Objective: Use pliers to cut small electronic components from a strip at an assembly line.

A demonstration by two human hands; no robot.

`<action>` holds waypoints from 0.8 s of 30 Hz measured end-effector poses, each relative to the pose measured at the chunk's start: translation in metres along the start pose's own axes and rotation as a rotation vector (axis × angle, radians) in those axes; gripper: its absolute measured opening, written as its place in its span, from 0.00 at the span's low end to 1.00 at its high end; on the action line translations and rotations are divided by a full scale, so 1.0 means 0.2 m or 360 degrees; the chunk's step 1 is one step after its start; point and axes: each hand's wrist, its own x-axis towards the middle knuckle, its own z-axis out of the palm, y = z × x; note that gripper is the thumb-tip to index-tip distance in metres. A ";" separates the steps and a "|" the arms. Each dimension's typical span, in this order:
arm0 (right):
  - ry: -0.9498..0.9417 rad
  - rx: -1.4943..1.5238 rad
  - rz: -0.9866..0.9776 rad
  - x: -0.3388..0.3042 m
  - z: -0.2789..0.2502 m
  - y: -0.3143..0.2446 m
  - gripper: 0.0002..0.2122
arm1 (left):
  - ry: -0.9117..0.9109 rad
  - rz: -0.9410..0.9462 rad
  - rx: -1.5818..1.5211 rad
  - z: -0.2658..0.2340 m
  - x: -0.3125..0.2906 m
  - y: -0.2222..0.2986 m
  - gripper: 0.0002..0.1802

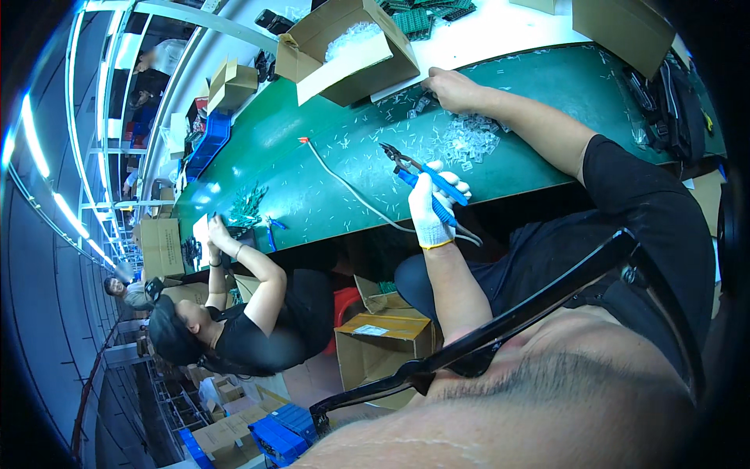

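Observation:
My left hand (pixel 431 211), in a white knit glove, is closed around blue-handled cutting pliers (pixel 444 184). Their dark jaws point up and to the left, over the green bench top. My bare right hand (pixel 455 90) is farther off, near an open cardboard box, its fingers curled and pinched together. What those fingers hold is hidden. Close under them lie a few clear plastic pieces (pixel 422 104). Between my two hands is a heap of small clear plastic parts (pixel 469 141).
Thin offcuts litter the green bench (pixel 328 191). A pale hose (pixel 351 187) with a red tip crosses it. An open carton (pixel 351 62) stands at the back, beside green plastic parts (pixel 414 23). A co-worker (pixel 258 313) sits to the left, near other pliers (pixel 273 233) and a green pile (pixel 248 205).

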 end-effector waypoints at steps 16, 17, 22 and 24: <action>-0.0597 0.1903 0.0213 -0.02 -0.26 -0.22 0.06 | -0.0008 -0.0229 0.0232 -0.01 0.03 0.00 0.23; -0.0636 0.1905 0.0169 -0.03 -0.28 -0.25 0.05 | -0.0005 -0.0242 0.0242 -0.01 0.03 0.01 0.22; -0.0748 0.1918 0.0116 -0.09 -0.32 -0.34 0.03 | -0.0112 -0.0143 0.0333 0.02 -0.01 0.00 0.26; -0.0801 0.1891 0.0112 -0.10 -0.32 -0.35 0.04 | -0.0184 -0.0094 0.0357 0.02 -0.02 0.00 0.26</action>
